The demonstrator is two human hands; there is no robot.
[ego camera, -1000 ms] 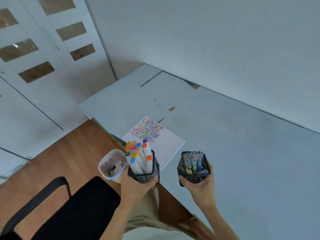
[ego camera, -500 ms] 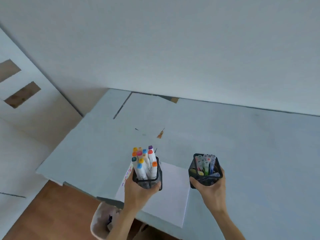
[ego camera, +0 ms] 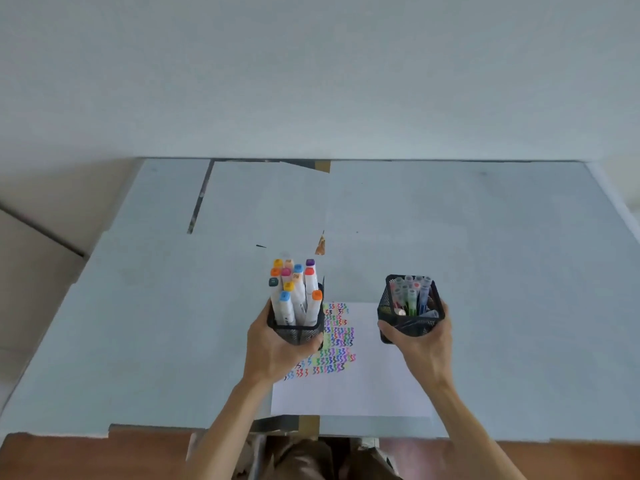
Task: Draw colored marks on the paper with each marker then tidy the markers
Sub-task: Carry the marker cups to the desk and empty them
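One head-worn camera here, looking forward and steeply down from above the near edge of the pale grey table (ego camera: 485, 258). Close in on both forearms at the bottom; the blank white wall (ego camera: 311, 71) fills the top.

Both mesh cups (ego camera: 298, 332) (ego camera: 410, 322) now hover square over the paper (ego camera: 363, 393) — its coloured squiggles back in view.

Pale grey table (ego camera: 485, 271); marked paper (ego camera: 363, 389) on it.

Markers (ego camera: 294, 299): small dark print on the white barrels, too blurred to read.
Paper (ego camera: 349, 389): coloured squiggle marks only, no readable words.
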